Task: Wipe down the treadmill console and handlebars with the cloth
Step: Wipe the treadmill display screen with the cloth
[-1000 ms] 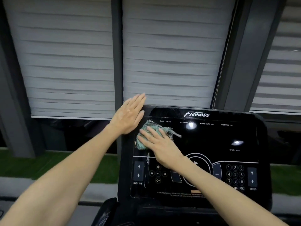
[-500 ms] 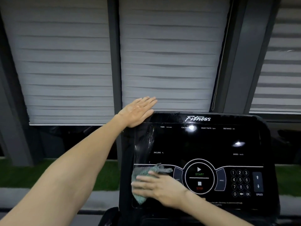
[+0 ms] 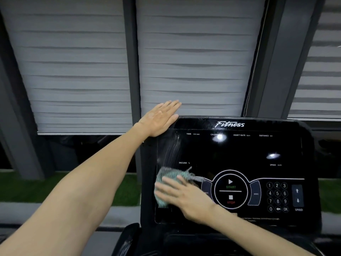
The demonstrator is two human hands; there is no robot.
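Your right hand point(image 3: 186, 198): fingers flat and spread, pressing cloth point(image 3: 172, 176) onto console point(image 3: 239, 156), lower-left of panel, just beside START dial point(image 3: 230, 189). Your left hand point(image 3: 158, 119): flat, holding nothing, braced on console's top-left corner. Step: console wipe, left strip. Next, likely: sweep cloth rightward over buttons, light pressure. Handlebars, out of view, come after.

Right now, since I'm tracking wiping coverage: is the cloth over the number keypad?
No, the right hand presses the cloth on the console's lower left; the number keypad lies uncovered.
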